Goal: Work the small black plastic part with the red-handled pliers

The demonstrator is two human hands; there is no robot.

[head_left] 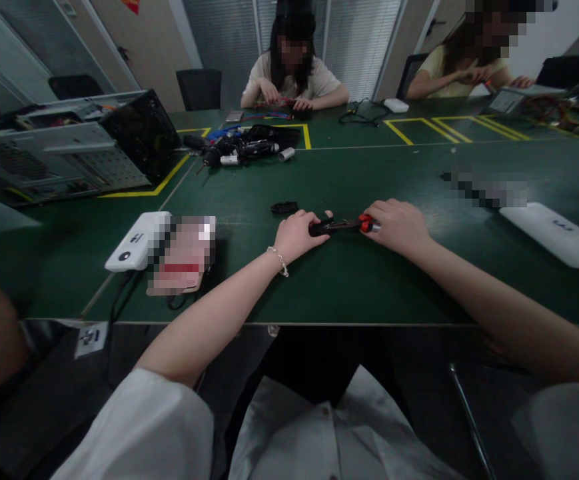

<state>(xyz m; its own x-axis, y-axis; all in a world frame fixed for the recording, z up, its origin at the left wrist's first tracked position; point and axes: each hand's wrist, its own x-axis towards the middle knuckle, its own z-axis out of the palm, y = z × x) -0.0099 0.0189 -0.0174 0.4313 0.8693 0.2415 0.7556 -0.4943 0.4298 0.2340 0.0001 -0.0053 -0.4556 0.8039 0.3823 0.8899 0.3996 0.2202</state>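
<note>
Just above the table's front middle, my left hand (295,237) is closed around a small black part (319,229). My right hand (400,225) grips a red-handled tool (366,223) that looks like pliers. Its thin dark metal end points left and meets the black part; the exact contact is too small to make out. Behind my left hand lies another small black piece (284,207). A tiny pale fragment (328,214) is just beyond the held part.
On the left are a white power bank (138,241), a phone (184,257) and an opened computer case (69,153). Black tools and parts (246,145) are heaped farther back. Another white power bank (559,233) lies right. Two people work across the green table (349,287).
</note>
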